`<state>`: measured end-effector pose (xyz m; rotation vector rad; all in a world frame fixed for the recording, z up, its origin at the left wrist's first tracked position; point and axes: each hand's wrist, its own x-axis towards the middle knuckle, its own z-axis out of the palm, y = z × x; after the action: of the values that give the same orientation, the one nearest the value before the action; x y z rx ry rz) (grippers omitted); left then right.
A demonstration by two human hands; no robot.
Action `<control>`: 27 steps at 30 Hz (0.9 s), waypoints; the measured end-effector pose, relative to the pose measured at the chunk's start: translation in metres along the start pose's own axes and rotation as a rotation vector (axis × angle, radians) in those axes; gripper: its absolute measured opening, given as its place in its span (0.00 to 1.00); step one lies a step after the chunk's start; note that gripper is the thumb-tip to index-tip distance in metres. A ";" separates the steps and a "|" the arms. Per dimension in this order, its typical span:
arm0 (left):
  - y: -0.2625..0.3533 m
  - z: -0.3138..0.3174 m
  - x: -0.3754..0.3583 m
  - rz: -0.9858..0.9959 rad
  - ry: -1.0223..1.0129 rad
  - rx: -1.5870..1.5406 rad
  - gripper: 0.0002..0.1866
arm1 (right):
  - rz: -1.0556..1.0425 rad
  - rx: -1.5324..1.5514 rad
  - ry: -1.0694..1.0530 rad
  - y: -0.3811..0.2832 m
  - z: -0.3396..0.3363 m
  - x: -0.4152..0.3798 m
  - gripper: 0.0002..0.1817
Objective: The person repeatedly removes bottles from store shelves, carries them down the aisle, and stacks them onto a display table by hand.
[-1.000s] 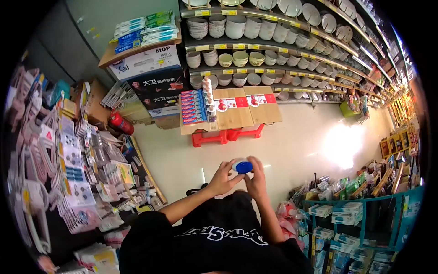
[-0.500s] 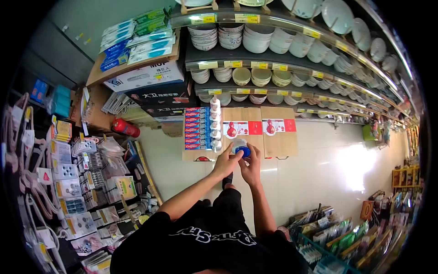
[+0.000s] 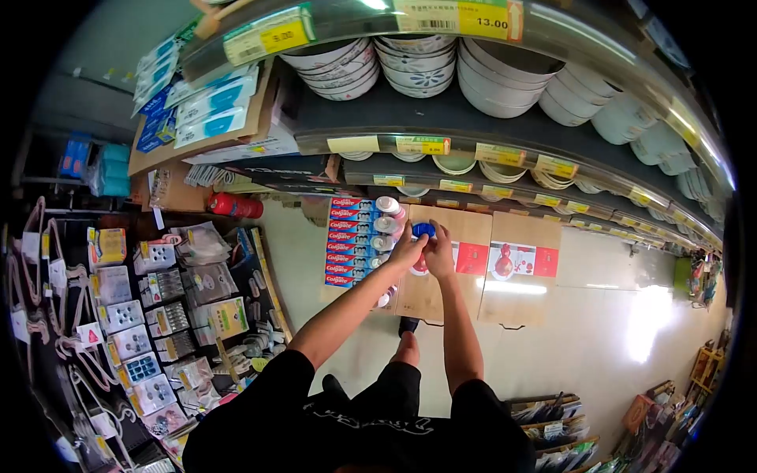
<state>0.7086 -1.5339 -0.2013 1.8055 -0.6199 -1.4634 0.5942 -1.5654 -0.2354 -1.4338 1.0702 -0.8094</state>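
The blue-capped container point(image 3: 423, 230) is held between the left hand point(image 3: 409, 247) and the right hand point(image 3: 438, 248), fingers closed around it. Toothpaste boxes point(image 3: 348, 242) are stacked in a column beside the left hand, on the counter point(image 3: 441, 296).

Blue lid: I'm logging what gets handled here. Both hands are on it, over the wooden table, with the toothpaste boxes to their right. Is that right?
Not quite: the head view shows the toothpaste boxes to the left of the hands. The rest holds: the left hand and right hand are both on the blue lid, over the wooden table.
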 end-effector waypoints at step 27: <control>0.020 -0.076 -0.101 -0.133 -0.408 -0.245 0.39 | 0.114 -0.320 -0.021 0.019 0.026 0.062 0.45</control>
<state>0.7592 -1.4533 -0.1154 1.3915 -0.4952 -1.9314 0.6368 -1.6134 -0.2631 -1.6257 1.2958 -0.5572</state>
